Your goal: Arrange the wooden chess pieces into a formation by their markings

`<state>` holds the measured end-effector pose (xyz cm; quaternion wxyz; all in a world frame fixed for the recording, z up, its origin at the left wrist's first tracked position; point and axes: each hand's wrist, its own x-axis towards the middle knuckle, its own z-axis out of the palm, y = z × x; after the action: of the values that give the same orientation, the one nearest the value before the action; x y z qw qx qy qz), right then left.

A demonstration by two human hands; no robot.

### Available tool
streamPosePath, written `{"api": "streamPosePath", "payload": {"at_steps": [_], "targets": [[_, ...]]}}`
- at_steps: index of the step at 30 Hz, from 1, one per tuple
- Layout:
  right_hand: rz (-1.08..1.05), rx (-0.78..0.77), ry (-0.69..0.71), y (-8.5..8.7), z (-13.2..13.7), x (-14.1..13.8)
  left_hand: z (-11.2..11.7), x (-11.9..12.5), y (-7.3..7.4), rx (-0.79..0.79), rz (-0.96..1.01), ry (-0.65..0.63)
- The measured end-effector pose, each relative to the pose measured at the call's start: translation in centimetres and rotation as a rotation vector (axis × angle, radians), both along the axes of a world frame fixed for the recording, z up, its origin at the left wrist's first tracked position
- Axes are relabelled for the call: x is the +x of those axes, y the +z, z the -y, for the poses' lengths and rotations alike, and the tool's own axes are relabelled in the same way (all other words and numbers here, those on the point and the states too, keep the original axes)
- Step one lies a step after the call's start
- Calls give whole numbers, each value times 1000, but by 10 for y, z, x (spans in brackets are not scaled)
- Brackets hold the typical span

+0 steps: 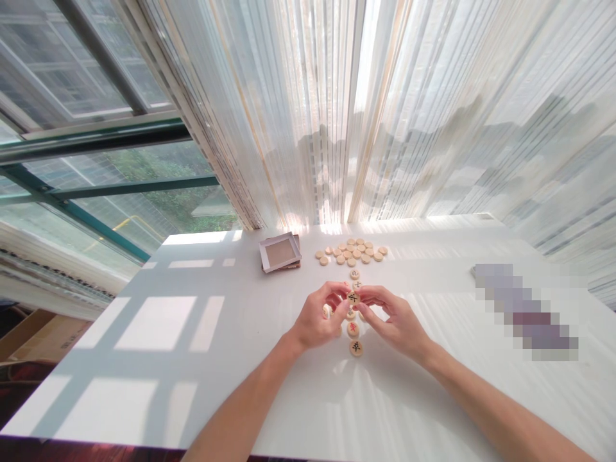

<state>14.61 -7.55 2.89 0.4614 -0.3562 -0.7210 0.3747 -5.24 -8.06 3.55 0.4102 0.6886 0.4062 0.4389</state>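
Note:
Between the fingertips of both hands is a round wooden Chinese chess piece with a black character facing up. My left hand pinches it from the left, and my right hand grips it from the right. Below it in the picture, a piece with a red character and one with a black character lie in a column toward me. Another black-marked piece lies just beyond my fingers. Several more pieces beside the column are partly hidden by my hands.
A loose cluster of wooden pieces lies farther back on the white table. An open shallow box stands at the back left. A pixelated object lies on the right. Curtains hang behind the table's far edge.

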Motion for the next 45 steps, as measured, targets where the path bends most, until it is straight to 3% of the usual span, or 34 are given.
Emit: {"api": "streamPosePath", "payload": {"at_steps": [6, 13, 24, 30, 45], "targets": [[60, 43, -39, -3, 0, -1, -1, -1, -1, 31, 0, -11], [85, 71, -68, -7, 0, -2, 0, 2, -3, -40, 42, -16], [101, 136, -43, -3, 1, -2, -1, 3, -2, 17, 6, -9], [111, 139, -39, -3, 0, -1, 0, 2, -4, -55, 37, 3], [83, 119, -17, -2, -2, 1, 0, 2, -1, -21, 4, -27]]}}
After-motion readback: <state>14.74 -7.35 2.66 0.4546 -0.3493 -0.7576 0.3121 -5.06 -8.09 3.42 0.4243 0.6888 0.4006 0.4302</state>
